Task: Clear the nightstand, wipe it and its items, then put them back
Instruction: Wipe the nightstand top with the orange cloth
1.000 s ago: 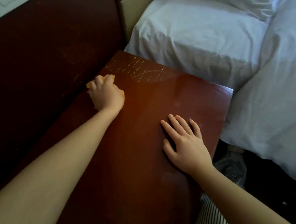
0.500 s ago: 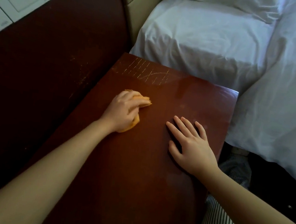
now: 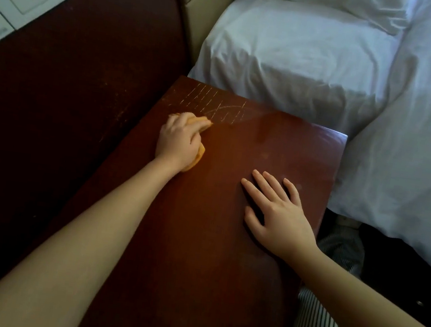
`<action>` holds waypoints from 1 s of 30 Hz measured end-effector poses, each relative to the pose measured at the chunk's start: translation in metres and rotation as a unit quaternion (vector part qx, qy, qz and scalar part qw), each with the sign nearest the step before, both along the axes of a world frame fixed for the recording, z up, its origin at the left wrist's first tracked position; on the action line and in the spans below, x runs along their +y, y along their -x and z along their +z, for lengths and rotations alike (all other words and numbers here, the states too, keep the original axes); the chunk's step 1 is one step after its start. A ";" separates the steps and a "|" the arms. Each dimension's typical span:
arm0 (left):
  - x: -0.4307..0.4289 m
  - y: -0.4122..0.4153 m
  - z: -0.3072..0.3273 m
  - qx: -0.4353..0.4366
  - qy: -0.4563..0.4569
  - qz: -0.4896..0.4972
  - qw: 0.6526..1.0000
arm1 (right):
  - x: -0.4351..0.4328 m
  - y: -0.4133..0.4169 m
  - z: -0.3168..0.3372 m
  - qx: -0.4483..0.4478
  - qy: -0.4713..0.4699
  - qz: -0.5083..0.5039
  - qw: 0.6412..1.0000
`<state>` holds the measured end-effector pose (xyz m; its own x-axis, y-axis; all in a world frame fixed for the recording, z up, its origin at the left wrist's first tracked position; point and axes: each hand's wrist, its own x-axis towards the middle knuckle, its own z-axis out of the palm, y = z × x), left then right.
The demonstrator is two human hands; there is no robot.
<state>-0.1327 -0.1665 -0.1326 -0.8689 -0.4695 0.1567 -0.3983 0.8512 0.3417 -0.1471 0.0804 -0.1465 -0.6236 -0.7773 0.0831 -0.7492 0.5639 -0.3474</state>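
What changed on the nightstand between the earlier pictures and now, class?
The left hand, gripping the orange cloth, swept from the wall-side edge toward the middle of the nightstand, then back up to the scratch marks. The right hand stayed flat on the top.

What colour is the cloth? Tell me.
Orange; the cloth shows best in the head view.

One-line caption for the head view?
Left hand grips an orange cloth on the nightstand; right hand rests flat alongside.
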 end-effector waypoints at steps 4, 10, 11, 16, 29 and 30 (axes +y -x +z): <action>-0.004 -0.039 0.002 -0.007 -0.012 -0.169 0.985 | -0.001 -0.001 0.000 0.012 0.005 -0.003 1.000; -0.066 -0.047 0.003 -0.030 0.004 -0.024 0.999 | -0.001 -0.001 -0.001 0.021 0.015 -0.006 1.000; -0.068 -0.039 0.002 -0.028 0.009 0.027 0.999 | 0.000 -0.001 -0.002 0.024 0.016 -0.006 1.000; -0.049 0.004 0.004 -0.034 0.024 0.207 0.978 | -0.001 -0.001 -0.002 0.024 0.014 -0.005 1.000; -0.053 -0.036 0.002 0.016 0.003 0.073 0.997 | -0.001 -0.001 -0.001 0.025 0.014 -0.010 1.000; -0.057 -0.030 0.002 0.005 0.009 0.110 0.994 | -0.001 -0.001 -0.002 0.025 0.014 -0.010 1.000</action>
